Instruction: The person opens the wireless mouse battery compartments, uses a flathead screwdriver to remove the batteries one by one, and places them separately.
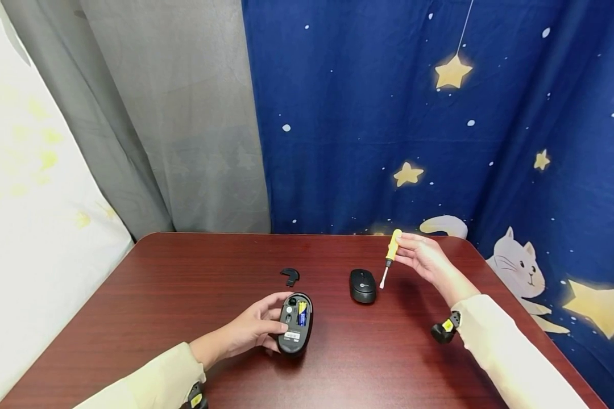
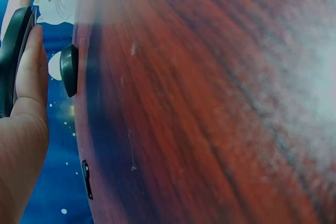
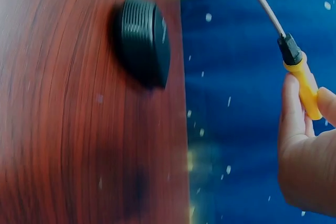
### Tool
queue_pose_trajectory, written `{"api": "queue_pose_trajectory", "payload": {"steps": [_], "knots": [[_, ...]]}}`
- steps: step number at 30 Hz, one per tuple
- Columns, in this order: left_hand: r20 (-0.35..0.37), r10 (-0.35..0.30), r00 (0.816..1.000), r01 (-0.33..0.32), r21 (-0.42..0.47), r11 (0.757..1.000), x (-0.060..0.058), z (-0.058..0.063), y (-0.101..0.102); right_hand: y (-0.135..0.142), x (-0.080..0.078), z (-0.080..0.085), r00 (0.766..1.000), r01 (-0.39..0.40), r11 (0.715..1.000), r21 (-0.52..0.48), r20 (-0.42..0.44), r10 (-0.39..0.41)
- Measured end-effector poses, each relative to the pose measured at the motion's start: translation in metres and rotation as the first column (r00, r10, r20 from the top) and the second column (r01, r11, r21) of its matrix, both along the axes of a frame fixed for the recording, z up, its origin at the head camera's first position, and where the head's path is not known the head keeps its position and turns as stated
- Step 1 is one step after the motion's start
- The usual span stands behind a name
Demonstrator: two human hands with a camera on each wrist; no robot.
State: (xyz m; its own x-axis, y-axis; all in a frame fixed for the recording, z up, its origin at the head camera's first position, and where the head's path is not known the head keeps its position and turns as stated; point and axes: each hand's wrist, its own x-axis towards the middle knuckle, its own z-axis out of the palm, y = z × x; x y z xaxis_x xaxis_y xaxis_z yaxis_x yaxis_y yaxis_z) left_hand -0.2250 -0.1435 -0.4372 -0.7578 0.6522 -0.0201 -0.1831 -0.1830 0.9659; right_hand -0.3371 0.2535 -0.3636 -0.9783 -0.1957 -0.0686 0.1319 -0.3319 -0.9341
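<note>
My left hand (image 1: 260,325) grips a black computer mouse (image 1: 295,339) by its side, underside facing up. Its battery bay is uncovered and holds a yellow-and-blue battery (image 1: 302,314). In my right hand (image 1: 423,257) a yellow-handled screwdriver (image 1: 393,247) is pinched by the handle, tip pointing down toward the table in the head view. The right wrist view shows the screwdriver's yellow grip (image 3: 307,93) between thumb and fingers. Just left of the screwdriver tip, a second black mouse (image 1: 362,286) lies upright on the table.
A small black battery cover (image 1: 290,276) lies on the dark red wooden table (image 1: 210,272), beyond the held mouse. Behind the table's far edge hang a grey curtain (image 1: 194,113) and a blue starry one (image 1: 348,113).
</note>
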Motion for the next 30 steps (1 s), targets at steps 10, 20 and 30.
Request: {"api": "queue_pose_trajectory", "payload": {"steps": [10,20,30], "knots": [[-0.003,-0.002,1.0,0.002,-0.003,1.0,0.0,0.001,-0.001,0.038,-0.008,-0.019,0.997,0.026,0.997,0.067,0.064,-0.031],[-0.003,-0.003,1.0,0.003,-0.001,1.0,0.001,0.003,-0.001,0.056,-0.01,-0.033,0.98,0.08,0.985,0.151,0.167,-0.105],[-0.002,-0.008,1.0,0.008,-0.001,1.0,0.002,0.003,0.0,0.065,-0.011,-0.052,0.97,0.071,0.969,0.238,0.212,-0.123]]}}
